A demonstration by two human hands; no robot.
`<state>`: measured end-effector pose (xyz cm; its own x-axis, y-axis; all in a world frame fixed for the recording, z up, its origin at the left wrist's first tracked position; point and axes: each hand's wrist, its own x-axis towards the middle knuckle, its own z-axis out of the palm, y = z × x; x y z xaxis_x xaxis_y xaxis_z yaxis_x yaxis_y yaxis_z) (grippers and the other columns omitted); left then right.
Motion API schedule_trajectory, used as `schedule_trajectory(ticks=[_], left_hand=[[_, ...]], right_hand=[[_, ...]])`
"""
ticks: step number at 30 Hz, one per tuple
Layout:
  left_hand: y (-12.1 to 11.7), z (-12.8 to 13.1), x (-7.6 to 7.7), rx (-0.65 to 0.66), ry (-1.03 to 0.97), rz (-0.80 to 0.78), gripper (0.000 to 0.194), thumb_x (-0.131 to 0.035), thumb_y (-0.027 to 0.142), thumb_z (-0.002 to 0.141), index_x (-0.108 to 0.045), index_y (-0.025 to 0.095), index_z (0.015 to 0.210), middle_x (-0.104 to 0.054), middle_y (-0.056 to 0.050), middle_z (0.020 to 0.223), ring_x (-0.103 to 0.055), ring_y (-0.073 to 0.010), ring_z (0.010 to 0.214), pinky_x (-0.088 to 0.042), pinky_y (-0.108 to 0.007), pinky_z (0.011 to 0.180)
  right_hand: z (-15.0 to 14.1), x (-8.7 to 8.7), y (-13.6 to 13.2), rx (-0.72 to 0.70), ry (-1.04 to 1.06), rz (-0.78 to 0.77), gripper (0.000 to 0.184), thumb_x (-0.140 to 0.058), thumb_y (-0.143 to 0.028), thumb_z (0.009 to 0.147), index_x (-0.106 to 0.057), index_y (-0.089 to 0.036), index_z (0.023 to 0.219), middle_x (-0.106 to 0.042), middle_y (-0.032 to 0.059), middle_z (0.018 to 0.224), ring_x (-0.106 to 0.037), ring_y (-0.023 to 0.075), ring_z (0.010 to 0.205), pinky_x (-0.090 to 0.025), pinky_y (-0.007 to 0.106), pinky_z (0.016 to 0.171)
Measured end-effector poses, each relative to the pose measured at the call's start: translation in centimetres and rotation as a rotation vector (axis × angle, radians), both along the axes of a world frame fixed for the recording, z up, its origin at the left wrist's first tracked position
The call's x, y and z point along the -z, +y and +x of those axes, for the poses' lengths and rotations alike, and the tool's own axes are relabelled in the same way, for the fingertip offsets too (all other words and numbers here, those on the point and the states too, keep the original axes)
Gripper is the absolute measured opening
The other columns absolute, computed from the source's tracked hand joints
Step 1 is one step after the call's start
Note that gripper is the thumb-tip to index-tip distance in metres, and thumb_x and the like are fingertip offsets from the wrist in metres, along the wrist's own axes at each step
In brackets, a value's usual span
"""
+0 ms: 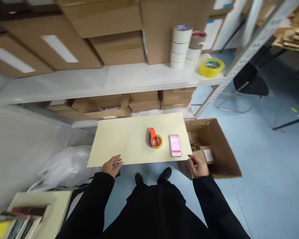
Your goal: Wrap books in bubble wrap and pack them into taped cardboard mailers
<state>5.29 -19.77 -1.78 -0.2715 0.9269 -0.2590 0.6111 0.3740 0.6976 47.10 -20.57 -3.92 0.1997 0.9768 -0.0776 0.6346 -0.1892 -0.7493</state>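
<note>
A pale yellow tabletop (127, 139) stands in front of me. My left hand (112, 166) rests at its near edge, left of the middle, with loosely bent fingers apart and nothing visible in them. At the near right corner is my right hand (197, 166), its fingers also apart and empty, close to or touching the edge. Between and beyond the hands lies an orange and blue tape dispenser (153, 136) with a roll of tape in it. A phone (174, 145) with a lit, blurred pinkish screen lies to its right, nearer my right hand.
Behind the table, a metal shelf (129, 79) bears cardboard boxes (114, 49), stacked white tape rolls (180, 46) and yellow tape (211, 67). An open carton (224, 156) stands on the floor at right. Books (27, 222) and a plastic bag (64, 166) are at left.
</note>
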Motion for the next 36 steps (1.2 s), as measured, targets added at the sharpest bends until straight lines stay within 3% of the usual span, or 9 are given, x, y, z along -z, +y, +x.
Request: schedule_trajectory(ticks=[4, 8, 15, 20, 24, 27, 31, 33, 36], left_hand=[[-4.7, -3.6, -0.6, -0.034, 0.002, 0.020, 0.039, -0.055, 0.036, 0.067, -0.058, 0.019, 0.102, -0.067, -0.007, 0.086, -0.064, -0.0200, 0.074, -0.049, -0.028, 0.063], [-9.5, -9.8, -0.9, -0.090, 0.128, 0.028, 0.035, -0.053, 0.031, 0.070, -0.058, 0.016, 0.102, -0.065, -0.002, 0.068, -0.061, -0.0156, 0.063, -0.048, -0.026, 0.062], [-18.5, -20.6, 1.5, -0.249, 0.172, -0.035, 0.034, -0.050, 0.031, 0.073, -0.058, 0.014, 0.102, -0.062, -0.001, 0.065, -0.059, -0.0131, 0.059, -0.045, -0.022, 0.054], [-23.3, -24.2, 2.2, -0.367, 0.107, 0.016, 0.035, -0.049, 0.028, 0.073, -0.057, 0.013, 0.104, -0.063, -0.003, 0.071, -0.059, -0.0138, 0.064, -0.046, -0.024, 0.057], [-25.6, -25.4, 2.7, -0.450, 0.050, 0.023, 0.034, -0.051, 0.027, 0.071, -0.058, 0.011, 0.100, -0.061, -0.003, 0.066, -0.058, -0.0142, 0.060, -0.045, -0.025, 0.055], [-25.4, -26.0, 2.8, -0.476, 0.041, 0.017, 0.028, -0.051, 0.027, 0.070, -0.059, 0.014, 0.093, -0.059, -0.001, 0.061, -0.056, -0.0138, 0.058, -0.044, -0.026, 0.055], [-21.7, -26.4, 2.3, -0.351, 0.079, -0.019, 0.020, -0.049, 0.027, 0.072, -0.058, 0.016, 0.086, -0.058, 0.001, 0.060, -0.055, -0.0122, 0.057, -0.043, -0.024, 0.057], [-18.7, -26.3, 2.1, -0.253, 0.113, -0.044, 0.018, -0.048, 0.029, 0.074, -0.057, 0.018, 0.084, -0.058, 0.002, 0.061, -0.055, -0.0121, 0.059, -0.044, -0.023, 0.059], [-13.1, -25.4, 2.2, -0.082, 0.167, -0.097, 0.023, -0.047, 0.032, 0.077, -0.057, 0.018, 0.092, -0.061, 0.000, 0.066, -0.058, -0.0134, 0.065, -0.045, -0.024, 0.064]], right_hand=[[-6.2, -1.2, 1.1, -0.282, -0.115, -0.001, 0.035, -0.040, -0.046, 0.078, -0.062, -0.021, 0.088, -0.065, 0.0049, 0.061, -0.059, 0.0187, 0.053, -0.044, 0.029, 0.052], [-14.1, -0.9, 2.3, -0.524, -0.147, -0.002, 0.041, -0.038, -0.050, 0.077, -0.060, -0.020, 0.093, -0.065, 0.0032, 0.062, -0.059, 0.0181, 0.053, -0.044, 0.029, 0.052], [-30.6, -1.2, 2.3, -0.928, -0.218, 0.089, 0.040, -0.035, -0.048, 0.079, -0.060, -0.021, 0.094, -0.066, 0.0017, 0.064, -0.058, 0.0156, 0.051, -0.044, 0.028, 0.053], [-39.8, -1.2, 0.9, -1.148, -0.240, 0.075, 0.036, -0.036, -0.041, 0.080, -0.060, -0.021, 0.098, -0.068, 0.0021, 0.073, -0.060, 0.0162, 0.060, -0.045, 0.029, 0.060], [-44.7, -1.5, 0.5, -1.306, -0.271, 0.076, 0.034, -0.037, -0.036, 0.081, -0.059, -0.021, 0.100, -0.068, 0.0020, 0.074, -0.061, 0.0170, 0.065, -0.045, 0.029, 0.065], [-46.9, -2.3, 1.0, -1.345, -0.308, 0.090, 0.033, -0.037, -0.034, 0.082, -0.059, -0.020, 0.102, -0.068, 0.0019, 0.074, -0.061, 0.0173, 0.069, -0.044, 0.029, 0.066], [-46.6, -3.1, 2.6, -1.225, -0.292, 0.084, 0.030, -0.039, -0.035, 0.081, -0.059, -0.023, 0.100, -0.067, 0.0000, 0.073, -0.060, 0.0154, 0.066, -0.044, 0.027, 0.064], [-44.0, -2.5, 4.2, -1.023, -0.263, 0.087, 0.029, -0.041, -0.036, 0.080, -0.058, -0.023, 0.100, -0.066, -0.0001, 0.075, -0.060, 0.0145, 0.065, -0.044, 0.027, 0.063], [-36.3, -0.1, 6.7, -0.559, -0.330, 0.116, 0.025, -0.045, -0.032, 0.077, -0.056, -0.019, 0.096, -0.064, 0.0047, 0.085, -0.059, 0.0172, 0.075, -0.044, 0.029, 0.069]])
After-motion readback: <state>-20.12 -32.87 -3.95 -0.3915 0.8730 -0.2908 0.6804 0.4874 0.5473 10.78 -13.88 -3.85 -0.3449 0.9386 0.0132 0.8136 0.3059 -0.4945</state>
